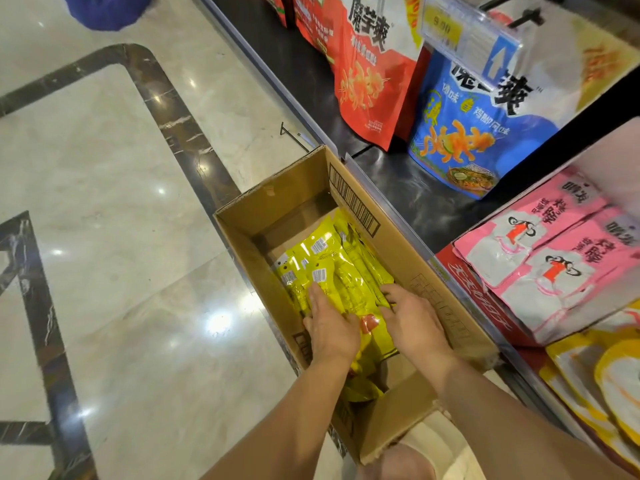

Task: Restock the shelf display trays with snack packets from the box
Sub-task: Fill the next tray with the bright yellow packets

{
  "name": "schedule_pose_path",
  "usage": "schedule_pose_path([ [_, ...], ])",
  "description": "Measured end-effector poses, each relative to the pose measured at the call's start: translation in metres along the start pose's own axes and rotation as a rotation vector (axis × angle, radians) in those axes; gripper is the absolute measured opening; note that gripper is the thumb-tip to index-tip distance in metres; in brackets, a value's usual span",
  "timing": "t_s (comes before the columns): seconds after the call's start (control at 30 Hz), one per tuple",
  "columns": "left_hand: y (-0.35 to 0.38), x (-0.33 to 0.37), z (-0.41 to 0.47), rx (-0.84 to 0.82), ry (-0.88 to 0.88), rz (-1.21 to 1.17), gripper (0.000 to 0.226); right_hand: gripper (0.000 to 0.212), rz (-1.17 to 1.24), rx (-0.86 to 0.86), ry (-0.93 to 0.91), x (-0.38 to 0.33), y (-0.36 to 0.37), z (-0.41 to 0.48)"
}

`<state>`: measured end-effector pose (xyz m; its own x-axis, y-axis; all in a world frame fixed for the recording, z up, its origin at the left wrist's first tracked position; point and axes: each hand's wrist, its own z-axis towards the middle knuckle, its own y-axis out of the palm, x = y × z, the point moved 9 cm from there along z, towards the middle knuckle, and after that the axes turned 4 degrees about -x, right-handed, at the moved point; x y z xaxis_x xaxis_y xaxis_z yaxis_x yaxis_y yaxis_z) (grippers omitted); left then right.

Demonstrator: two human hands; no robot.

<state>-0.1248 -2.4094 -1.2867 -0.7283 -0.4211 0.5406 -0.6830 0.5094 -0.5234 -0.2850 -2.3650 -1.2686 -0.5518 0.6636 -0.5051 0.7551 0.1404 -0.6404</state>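
Your open brown cardboard box (398,244) stands on the glossy marble floor (138,202), close against the edge of the dark shelf (415,202), so the reach to the trays is short. The shiny yellow plastic snack packets (332,265) lie stacked inside the box. Your left hand (330,329) rests on top of the stack with straight fingers, pressing and not clasping. Your right hand (414,323) is at the stack's shelf side with bent fingers; whether they already grasp packets, I cannot tell. I judge that you bracket the stack from two sides to lift several packets together. The red cardboard display tray (467,282) with pink-and-white packets (554,258) is near, on the shelf.
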Motion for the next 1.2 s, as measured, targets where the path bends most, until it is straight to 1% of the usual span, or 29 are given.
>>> schedule_pose_path([
  [0.1, 0.002, -0.009, 0.003, 0.044, -0.023, -0.052, 0.087, 0.037, 0.166, 0.006, 0.044, 0.006, 0.000, 0.000],
  [0.2, -0.008, -0.005, -0.005, 0.086, -0.019, -0.104, 0.067, 0.041, 0.304, -0.049, 0.067, 0.010, 0.002, 0.001],
  [0.3, -0.020, -0.002, -0.013, 0.103, -0.016, -0.137, 0.049, 0.043, 0.364, -0.078, 0.067, 0.015, 0.002, 0.003],
  [0.43, -0.040, 0.014, -0.030, 0.143, 0.080, -0.152, 0.046, 0.052, 0.359, -0.085, 0.030, 0.017, -0.007, -0.008],
  [0.53, -0.059, 0.028, -0.044, 0.150, 0.130, -0.206, 0.044, 0.056, 0.363, -0.089, -0.020, 0.006, -0.027, -0.027],
  [0.6, -0.072, 0.035, -0.053, 0.154, 0.156, -0.240, 0.039, 0.056, 0.420, -0.113, -0.049, -0.005, -0.044, -0.041],
  [0.7, -0.092, 0.047, -0.067, 0.158, 0.205, -0.308, 0.045, 0.051, 0.507, -0.142, -0.070, -0.026, -0.073, -0.069],
  [0.8, -0.114, 0.065, -0.086, 0.164, 0.302, -0.376, 0.043, 0.057, 0.631, -0.143, -0.054, -0.041, -0.095, -0.097],
  [0.9, -0.141, 0.083, -0.102, 0.177, 0.375, -0.439, 0.033, 0.051, 0.779, -0.085, -0.025, -0.052, -0.113, -0.123],
  [0.97, -0.155, 0.094, -0.113, 0.143, 0.396, -0.490, 0.027, 0.045, 0.840, -0.020, -0.021, -0.060, -0.127, -0.146],
  [1.03, -0.166, 0.107, -0.127, 0.082, 0.432, -0.511, 0.021, 0.040, 0.889, 0.088, -0.017, -0.064, -0.143, -0.170],
  [1.1, -0.174, 0.121, -0.146, 0.007, 0.477, -0.540, 0.016, 0.034, 0.976, 0.235, -0.003, -0.063, -0.162, -0.195],
  [1.17, -0.183, 0.137, -0.168, -0.040, 0.534, -0.567, 0.015, 0.017, 1.031, 0.344, -0.002, -0.064, -0.178, -0.220],
  [1.2, -0.187, 0.145, -0.180, -0.063, 0.566, -0.580, 0.016, 0.014, 1.049, 0.373, -0.014, -0.067, -0.186, -0.233],
])
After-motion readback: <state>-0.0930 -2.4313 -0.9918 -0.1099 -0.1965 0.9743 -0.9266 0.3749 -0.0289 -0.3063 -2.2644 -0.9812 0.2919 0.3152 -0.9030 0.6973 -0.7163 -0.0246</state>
